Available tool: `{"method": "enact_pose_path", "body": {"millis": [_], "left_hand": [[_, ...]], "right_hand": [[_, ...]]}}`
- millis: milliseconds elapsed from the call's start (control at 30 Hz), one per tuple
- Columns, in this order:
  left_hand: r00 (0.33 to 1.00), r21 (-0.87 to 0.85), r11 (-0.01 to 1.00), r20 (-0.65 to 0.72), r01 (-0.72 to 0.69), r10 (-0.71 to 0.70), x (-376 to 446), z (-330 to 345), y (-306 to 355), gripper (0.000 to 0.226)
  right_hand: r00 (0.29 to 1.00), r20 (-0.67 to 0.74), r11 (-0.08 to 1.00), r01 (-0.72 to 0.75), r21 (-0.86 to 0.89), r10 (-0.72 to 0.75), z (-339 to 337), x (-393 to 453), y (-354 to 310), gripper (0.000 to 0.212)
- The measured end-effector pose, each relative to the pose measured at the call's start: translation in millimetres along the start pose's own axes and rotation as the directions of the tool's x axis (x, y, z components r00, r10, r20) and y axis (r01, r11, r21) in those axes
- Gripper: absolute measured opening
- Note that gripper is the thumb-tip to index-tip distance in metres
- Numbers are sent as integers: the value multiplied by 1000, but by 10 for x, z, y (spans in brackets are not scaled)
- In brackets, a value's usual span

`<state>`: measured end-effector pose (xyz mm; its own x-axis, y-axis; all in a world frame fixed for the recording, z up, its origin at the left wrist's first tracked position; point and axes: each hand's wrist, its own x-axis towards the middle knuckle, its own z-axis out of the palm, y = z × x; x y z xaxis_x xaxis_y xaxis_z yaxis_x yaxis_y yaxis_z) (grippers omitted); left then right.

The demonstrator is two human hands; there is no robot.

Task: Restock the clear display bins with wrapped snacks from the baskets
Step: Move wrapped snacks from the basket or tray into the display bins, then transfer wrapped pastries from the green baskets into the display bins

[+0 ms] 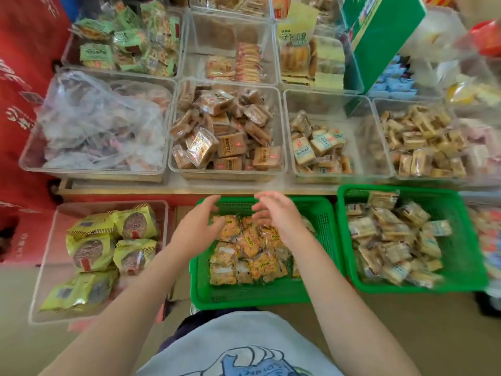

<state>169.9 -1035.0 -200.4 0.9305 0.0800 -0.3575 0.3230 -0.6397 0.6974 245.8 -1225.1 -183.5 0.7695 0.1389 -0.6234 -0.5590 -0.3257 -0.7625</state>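
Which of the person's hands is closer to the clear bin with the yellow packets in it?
The left hand. It hovers over the left edge of the middle green basket, beside the bin of yellow packets. The right hand is further right, above the same basket.

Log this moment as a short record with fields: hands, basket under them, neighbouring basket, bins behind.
left hand: open, holding nothing, above the basket
right hand: open, holding nothing, beside the left
near basket: green basket of orange wrapped snacks
neighbouring basket: second green basket to the right, pale wrapped snacks
bin behind: clear bin well filled with brown wrapped snacks
bin to its right: clear bin partly filled
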Motion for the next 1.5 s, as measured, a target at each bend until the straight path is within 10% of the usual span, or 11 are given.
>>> {"method": "enact_pose_path", "body": {"millis": [300,567,700,867,1000,1133,1233,1500], "left_hand": [[946,-144,982,284,-121,158,-18,519,755,38],[946,-136,983,285,-121,156,197,1121,1443,28],[967,-120,992,248,-34,63,324,1657,1739,25],[975,-182,965,153,188,-161,445,2258,2203,28],[956,-283,914,40,289,-290,435,2555,2574,31],[921,-481,815,-42,322,-388,490,2663,2857,31],[940,-568,777,-21,270,-342,612,2668,3103,36],[947,-722,667,-51,184,-316,960,2637,3457,29]], "right_hand": [[960,-207,980,-199,-32,188,-749,-868,800,13],[916,-392,934,-64,-352,-84,-1815,-543,823,21],[931,-156,504,35,-863,-331,-2482,-22,902,44],[926,342,129,363,-923,-157,-3145,505,1011,68],[921,311,489,389,-781,-235,-3432,545,829,47],[949,315,997,21,-68,2,-3702,431,633,29],[869,493,904,-246,350,45,-3872,416,585,44],[939,343,1000,-14,0,13,-4075,459,363,40]]}}
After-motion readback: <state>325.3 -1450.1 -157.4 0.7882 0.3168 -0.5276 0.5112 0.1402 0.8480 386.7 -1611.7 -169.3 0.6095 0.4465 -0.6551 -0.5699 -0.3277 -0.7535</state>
